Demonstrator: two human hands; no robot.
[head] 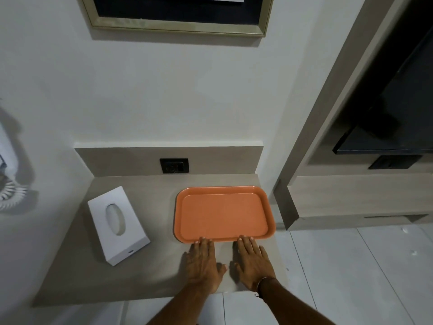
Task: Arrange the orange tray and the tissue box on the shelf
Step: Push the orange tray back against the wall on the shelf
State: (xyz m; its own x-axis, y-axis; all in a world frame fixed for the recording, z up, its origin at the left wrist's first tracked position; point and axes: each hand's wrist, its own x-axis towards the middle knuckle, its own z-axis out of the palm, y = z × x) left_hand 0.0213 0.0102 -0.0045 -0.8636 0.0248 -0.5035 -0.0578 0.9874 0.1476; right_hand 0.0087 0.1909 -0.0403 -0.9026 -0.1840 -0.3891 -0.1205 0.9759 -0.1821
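Note:
An orange tray (222, 213) lies flat and empty on the right half of the grey shelf (152, 273). Both hands rest flat on the shelf just in front of it. My left hand (202, 263) has its fingertips touching the tray's near rim, left of the middle. My right hand (254, 262) touches the same rim further right. Neither hand grips anything; the fingers are stretched out. A white tissue box (118, 225) lies slightly skewed on the left part of the shelf, its oval slot facing up, a hand's width from the tray.
A black wall socket (174, 165) sits in the backsplash behind the tray. A framed picture (180, 26) hangs above. A white coiled cord (11, 195) hangs at the left. A TV cabinet (351, 195) stands to the right, beyond a narrow gap.

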